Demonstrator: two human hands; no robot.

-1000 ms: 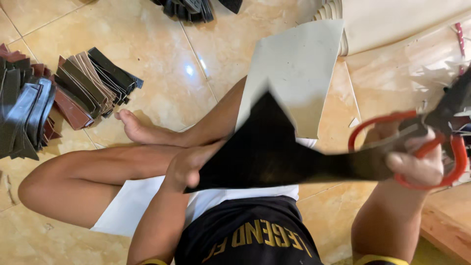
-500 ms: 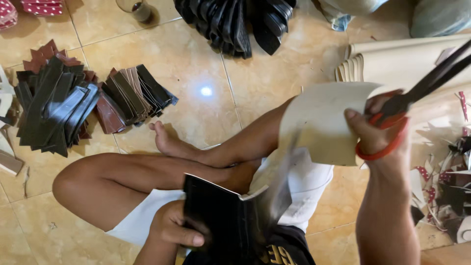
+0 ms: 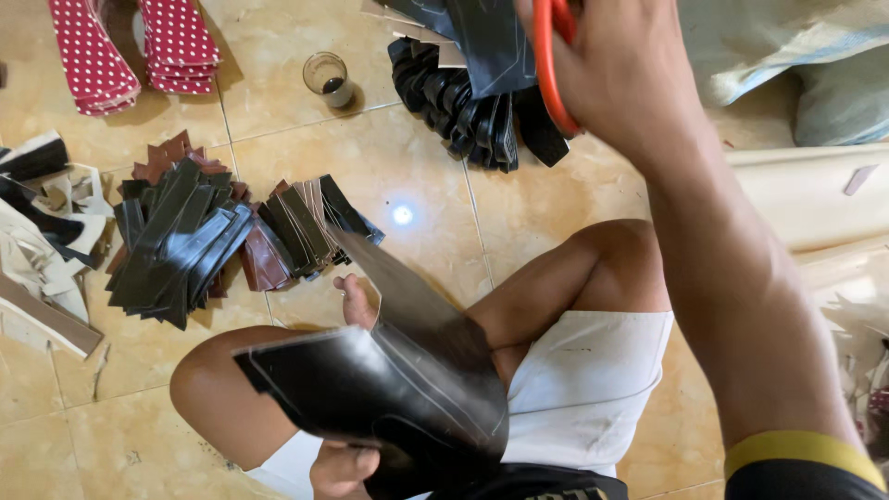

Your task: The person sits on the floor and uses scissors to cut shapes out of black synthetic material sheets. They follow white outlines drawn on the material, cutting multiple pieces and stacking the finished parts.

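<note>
Pale woven sack (image 3: pixel 787 46) top right on floor; no labels, signs, screens

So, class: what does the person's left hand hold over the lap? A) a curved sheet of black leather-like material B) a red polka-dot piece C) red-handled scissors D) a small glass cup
A: the left hand grips the lower edge of the black sheet, which curves above the crossed legs.
</note>
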